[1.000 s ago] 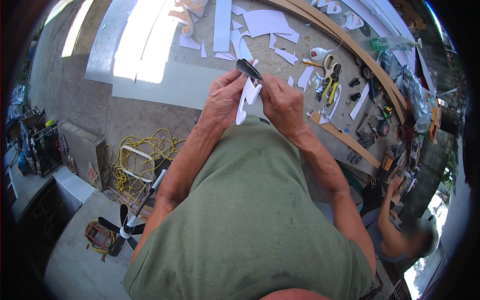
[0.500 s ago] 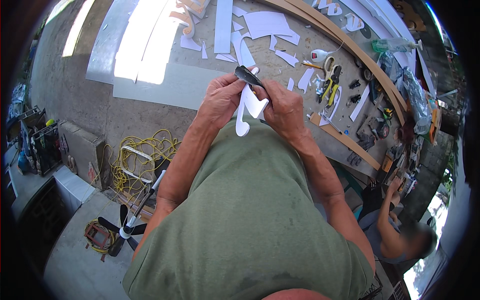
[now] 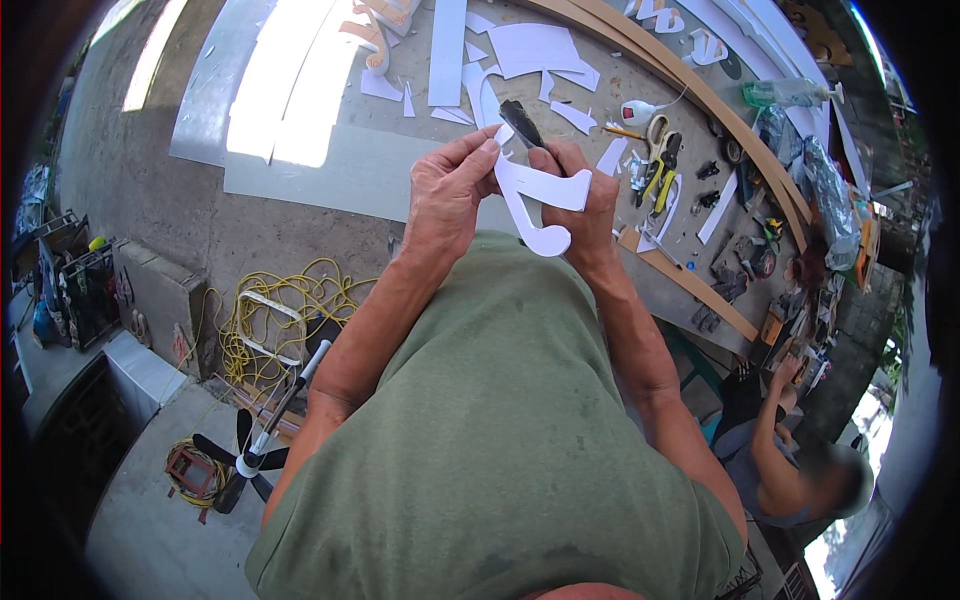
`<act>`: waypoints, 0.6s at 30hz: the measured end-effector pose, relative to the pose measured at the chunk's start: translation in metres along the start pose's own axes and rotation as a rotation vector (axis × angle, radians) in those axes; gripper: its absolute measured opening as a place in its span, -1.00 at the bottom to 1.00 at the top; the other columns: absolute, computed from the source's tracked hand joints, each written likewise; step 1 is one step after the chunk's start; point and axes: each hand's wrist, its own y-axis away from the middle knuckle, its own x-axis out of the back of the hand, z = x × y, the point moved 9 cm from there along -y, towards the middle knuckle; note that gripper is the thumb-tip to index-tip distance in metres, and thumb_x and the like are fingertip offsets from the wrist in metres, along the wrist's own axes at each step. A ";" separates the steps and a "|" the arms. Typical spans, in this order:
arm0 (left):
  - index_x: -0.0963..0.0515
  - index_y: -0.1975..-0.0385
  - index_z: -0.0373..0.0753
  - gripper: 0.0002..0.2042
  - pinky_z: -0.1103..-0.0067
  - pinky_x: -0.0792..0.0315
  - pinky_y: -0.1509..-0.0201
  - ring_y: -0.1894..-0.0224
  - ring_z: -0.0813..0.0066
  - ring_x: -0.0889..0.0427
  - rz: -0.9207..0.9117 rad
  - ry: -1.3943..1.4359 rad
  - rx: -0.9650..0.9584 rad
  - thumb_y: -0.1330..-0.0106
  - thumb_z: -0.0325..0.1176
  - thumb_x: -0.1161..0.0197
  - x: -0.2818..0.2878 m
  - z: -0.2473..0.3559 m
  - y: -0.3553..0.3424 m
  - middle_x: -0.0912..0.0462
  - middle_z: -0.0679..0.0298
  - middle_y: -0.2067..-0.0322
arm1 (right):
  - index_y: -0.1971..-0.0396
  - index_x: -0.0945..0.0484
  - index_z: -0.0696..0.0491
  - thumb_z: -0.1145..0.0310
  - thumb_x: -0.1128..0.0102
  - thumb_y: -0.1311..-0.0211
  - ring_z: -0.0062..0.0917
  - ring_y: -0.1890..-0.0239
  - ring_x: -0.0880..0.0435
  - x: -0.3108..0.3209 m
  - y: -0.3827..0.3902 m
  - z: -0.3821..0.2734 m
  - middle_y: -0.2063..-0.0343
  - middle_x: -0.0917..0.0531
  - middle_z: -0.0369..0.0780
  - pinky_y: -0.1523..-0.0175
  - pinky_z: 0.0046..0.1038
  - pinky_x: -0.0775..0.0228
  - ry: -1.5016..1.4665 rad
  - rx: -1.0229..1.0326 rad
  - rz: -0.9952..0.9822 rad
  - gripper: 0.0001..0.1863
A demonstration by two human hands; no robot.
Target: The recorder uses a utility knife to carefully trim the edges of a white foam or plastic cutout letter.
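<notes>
My left hand (image 3: 444,200) pinches the narrow upper end of a white, curved cut-out piece (image 3: 550,190) with two hooked arms, held above my lap. My right hand (image 3: 593,230) is closed on a black, worn strip (image 3: 519,123), perhaps sandpaper, just behind the white piece's top. Part of my right hand is hidden by the white piece. Both hands are over the near edge of the worktable, close together.
The worktable (image 3: 620,90) holds white scraps (image 3: 530,50), scissors (image 3: 657,135), cutters (image 3: 665,170), long brown strips (image 3: 720,100) and a plastic bottle (image 3: 785,92). At lower right a co-worker (image 3: 780,460) works with arm raised. Yellow cord (image 3: 250,330) and a bladed fan (image 3: 248,463) are lower left.
The white piece has swung rightward and turned its face up, covering more of my right hand. The black strip has moved up and right, and my left hand has risen slightly.
</notes>
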 end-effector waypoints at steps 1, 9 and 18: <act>-0.54 -0.03 -0.48 -0.71 0.57 -0.58 0.25 0.38 0.56 -0.62 -0.009 0.002 -0.002 -0.38 -0.47 -0.20 -0.001 -0.001 -0.001 -0.68 0.20 0.30 | 0.29 -0.56 0.11 0.33 -0.18 -0.36 -0.34 0.62 -0.59 -0.004 0.002 0.009 0.63 -0.57 -0.16 0.53 -0.34 -0.33 -0.006 -0.017 -0.008 -0.85; -0.55 0.00 -0.48 -0.74 0.60 -0.56 0.29 0.41 0.60 -0.60 -0.029 0.089 0.031 -0.39 -0.49 -0.18 0.004 -0.008 -0.005 -0.67 0.23 0.36 | 0.26 -0.54 0.12 0.41 -0.20 -0.30 -0.23 0.59 -0.60 -0.018 0.016 0.007 0.54 -0.58 -0.12 0.52 -0.32 -0.35 0.050 0.134 -0.022 -0.89; -0.59 0.00 -0.37 -0.74 0.72 -0.34 0.46 0.44 0.73 -0.49 -0.120 0.116 0.152 -0.41 -0.40 -0.20 -0.005 -0.009 0.004 -0.68 0.26 0.18 | 0.26 -0.55 0.14 0.46 -0.23 -0.29 -0.34 0.63 -0.56 -0.014 0.008 -0.024 0.58 -0.57 -0.17 0.53 -0.36 -0.32 0.165 0.215 -0.061 -0.90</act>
